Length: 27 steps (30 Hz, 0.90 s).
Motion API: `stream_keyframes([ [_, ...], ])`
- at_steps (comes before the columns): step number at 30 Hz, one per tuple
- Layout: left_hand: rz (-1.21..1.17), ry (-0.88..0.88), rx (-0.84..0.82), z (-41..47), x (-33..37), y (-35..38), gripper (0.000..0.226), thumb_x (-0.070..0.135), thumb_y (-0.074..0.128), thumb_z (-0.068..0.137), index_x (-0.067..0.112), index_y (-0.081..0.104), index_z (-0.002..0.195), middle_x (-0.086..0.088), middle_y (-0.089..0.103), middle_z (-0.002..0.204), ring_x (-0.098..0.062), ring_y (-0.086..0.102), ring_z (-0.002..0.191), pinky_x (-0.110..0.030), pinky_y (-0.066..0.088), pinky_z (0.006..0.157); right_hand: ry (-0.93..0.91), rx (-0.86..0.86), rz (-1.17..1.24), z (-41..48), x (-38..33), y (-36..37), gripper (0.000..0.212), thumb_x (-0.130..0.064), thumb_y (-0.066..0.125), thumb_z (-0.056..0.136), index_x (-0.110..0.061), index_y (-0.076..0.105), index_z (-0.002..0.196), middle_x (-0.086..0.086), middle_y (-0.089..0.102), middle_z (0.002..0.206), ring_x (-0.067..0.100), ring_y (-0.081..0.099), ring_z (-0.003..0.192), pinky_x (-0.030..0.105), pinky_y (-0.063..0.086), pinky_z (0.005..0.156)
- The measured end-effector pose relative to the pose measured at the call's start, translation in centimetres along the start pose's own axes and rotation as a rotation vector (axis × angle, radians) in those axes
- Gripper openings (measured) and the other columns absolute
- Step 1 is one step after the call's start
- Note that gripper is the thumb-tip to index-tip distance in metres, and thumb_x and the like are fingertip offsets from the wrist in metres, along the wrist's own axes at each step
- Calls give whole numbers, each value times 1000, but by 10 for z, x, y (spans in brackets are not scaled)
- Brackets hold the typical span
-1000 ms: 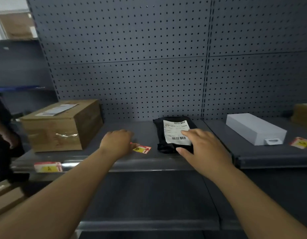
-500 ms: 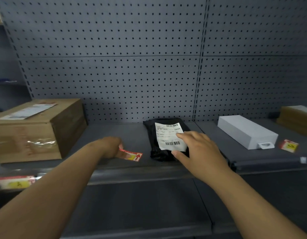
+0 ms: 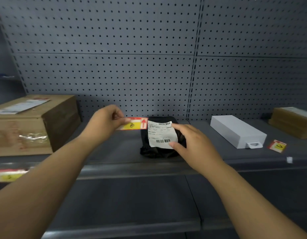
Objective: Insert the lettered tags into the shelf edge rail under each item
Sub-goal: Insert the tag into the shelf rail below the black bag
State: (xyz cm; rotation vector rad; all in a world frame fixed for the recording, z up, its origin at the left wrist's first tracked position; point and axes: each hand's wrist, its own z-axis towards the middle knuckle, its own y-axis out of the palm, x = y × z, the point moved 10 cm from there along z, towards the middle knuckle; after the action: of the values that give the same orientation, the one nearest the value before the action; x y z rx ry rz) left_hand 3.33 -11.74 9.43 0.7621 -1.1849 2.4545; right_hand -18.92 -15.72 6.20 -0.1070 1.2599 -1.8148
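My left hand (image 3: 106, 120) pinches a red and yellow lettered tag (image 3: 134, 124) by its left end and holds it above the shelf, just left of a black parcel (image 3: 157, 150) with a white barcode label. My right hand (image 3: 192, 144) rests on that parcel's right side, fingers spread. The shelf edge rail (image 3: 132, 169) runs along the shelf front below both hands. One tag (image 3: 8, 175) sits in the rail at far left, under a cardboard box (image 3: 33, 125). Another tag (image 3: 277, 146) lies loose on the right shelf beside a white box (image 3: 235, 131).
A flat brown package (image 3: 292, 121) lies at the far right of the shelf. Grey pegboard (image 3: 114, 66) forms the back wall. A lower shelf (image 3: 123, 204) juts out beneath my arms.
My left hand has picked the tag up off the shelf surface and raised it, turning its face toward me. My right hand stays on the black parcel.
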Motion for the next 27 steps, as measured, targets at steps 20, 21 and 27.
stream_keyframes([
  [20,75,17,-289,-68,37,120,6,20,64,85,20,59,81,11,55,73,-2,50,63,-15,41,57,12,-66,57,-16,49,30,12,-12,61,86,-14,70,93,2,67,92,7,52,77,14,40,65],
  [21,104,22,-285,-68,36,121,5,21,63,86,17,61,85,8,56,76,-6,51,66,-20,43,61,11,-67,53,-16,49,32,13,-12,60,86,-14,70,93,2,67,92,9,53,78,19,43,69],
  [27,175,50,-258,-68,38,122,8,18,61,88,10,63,90,-3,59,89,-19,57,80,-31,47,69,-14,-69,58,-16,51,34,13,-12,59,87,-13,70,93,3,68,93,14,59,83,27,48,74],
])
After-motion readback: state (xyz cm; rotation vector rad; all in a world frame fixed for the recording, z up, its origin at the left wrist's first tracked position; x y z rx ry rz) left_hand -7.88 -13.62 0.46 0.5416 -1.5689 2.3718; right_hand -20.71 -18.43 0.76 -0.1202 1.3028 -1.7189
